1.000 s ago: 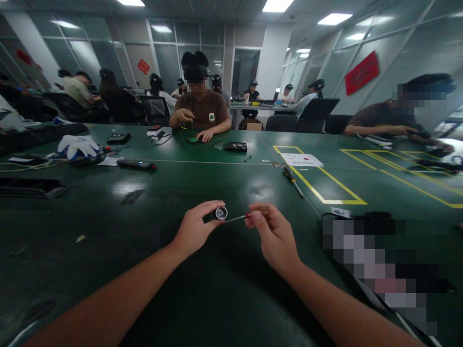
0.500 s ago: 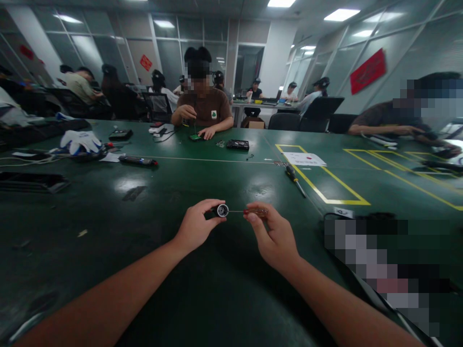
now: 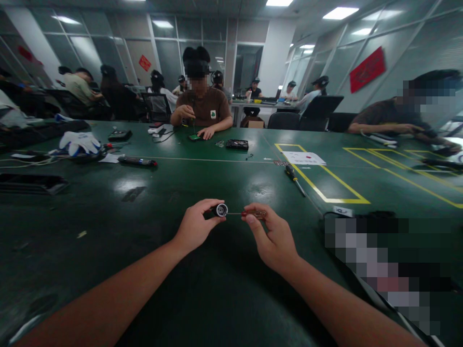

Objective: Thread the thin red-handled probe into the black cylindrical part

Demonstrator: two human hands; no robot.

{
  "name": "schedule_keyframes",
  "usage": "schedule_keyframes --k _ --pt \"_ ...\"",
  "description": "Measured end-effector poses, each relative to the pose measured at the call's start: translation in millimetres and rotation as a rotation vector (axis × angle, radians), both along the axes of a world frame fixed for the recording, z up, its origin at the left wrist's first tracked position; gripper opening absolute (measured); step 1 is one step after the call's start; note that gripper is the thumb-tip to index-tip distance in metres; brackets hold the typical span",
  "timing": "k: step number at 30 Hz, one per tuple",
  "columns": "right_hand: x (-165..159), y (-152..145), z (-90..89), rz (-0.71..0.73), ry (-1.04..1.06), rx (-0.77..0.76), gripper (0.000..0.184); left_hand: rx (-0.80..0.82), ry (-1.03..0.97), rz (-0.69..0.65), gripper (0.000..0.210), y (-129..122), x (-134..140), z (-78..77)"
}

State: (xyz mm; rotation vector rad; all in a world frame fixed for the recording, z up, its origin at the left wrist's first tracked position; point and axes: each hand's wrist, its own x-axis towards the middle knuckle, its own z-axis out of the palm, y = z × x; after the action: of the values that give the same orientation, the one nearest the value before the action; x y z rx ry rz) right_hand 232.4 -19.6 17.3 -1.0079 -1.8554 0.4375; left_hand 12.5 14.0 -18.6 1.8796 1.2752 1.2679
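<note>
My left hand (image 3: 197,222) is closed around a dark cylindrical part (image 3: 221,210), its pale ring-shaped end turned towards me. My right hand (image 3: 273,236) grips a small screwdriver (image 3: 256,213) by its reddish, see-through handle. The thin shaft points left and its tip meets the right side of the ringed end; whether it sits in a screw is too small to tell. Both hands are above the green table (image 3: 224,299).
Beyond my hands lies a black-and-yellow screwdriver (image 3: 294,180). A white sheet (image 3: 304,158) rests by the yellow tape marks. At the left are white gloves (image 3: 79,143) and a pen-like tool (image 3: 137,161). A co-worker (image 3: 204,108) sits opposite, handling a green board (image 3: 195,137).
My right hand and the small screwdriver have shifted very slightly left. The view has moved a little; the left hand keeps its hold on the cylindrical part.
</note>
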Motion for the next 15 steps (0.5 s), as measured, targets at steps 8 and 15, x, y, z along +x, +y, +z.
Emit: schedule_keyframes --k 8,15 --pt "-0.5 2.4 -2.2 -0.025 -0.003 0.020 0.017 -0.003 -0.010 0.000 0.041 1.5 -0.6 -2.5" --pt "-1.4 3.1 1.0 -0.040 -0.055 0.014 0.015 0.001 -0.018 -0.017 0.042 2.2 -1.2 -4.2"
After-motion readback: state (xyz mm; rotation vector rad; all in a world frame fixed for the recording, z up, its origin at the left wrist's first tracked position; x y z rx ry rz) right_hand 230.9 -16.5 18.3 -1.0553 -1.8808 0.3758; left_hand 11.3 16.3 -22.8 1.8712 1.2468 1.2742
